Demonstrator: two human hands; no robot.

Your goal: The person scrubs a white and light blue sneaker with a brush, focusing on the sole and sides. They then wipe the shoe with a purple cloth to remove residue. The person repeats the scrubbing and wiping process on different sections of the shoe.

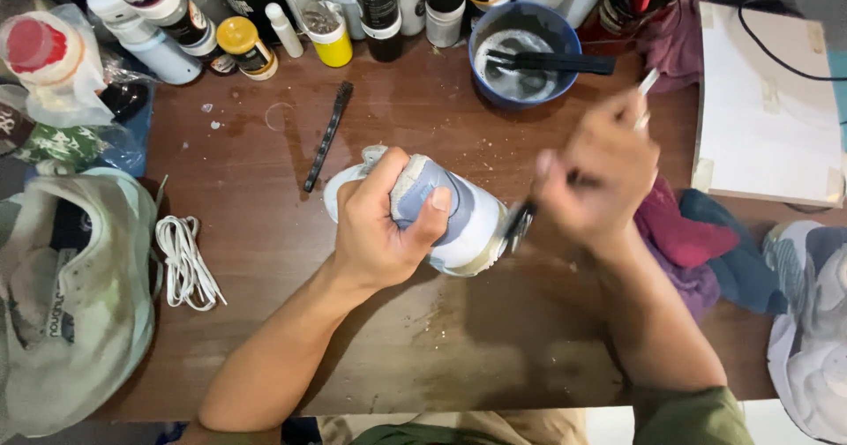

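Note:
My left hand (381, 224) grips a white and pale blue sneaker (463, 224), holding it on its side above the brown wooden table (265, 260). My right hand (600, 180) is blurred with motion and closed on a small brush (520, 220). The brush's dark head touches the shoe's right end, and its white handle tip sticks out above the hand.
A blue bowl (520, 52) with foamy liquid and a black brush sits at the back. Several bottles (335, 22) line the far edge. Another sneaker (71, 295) and white laces (185, 264) lie left; coloured rags (697, 242) and a white board (763, 110) right.

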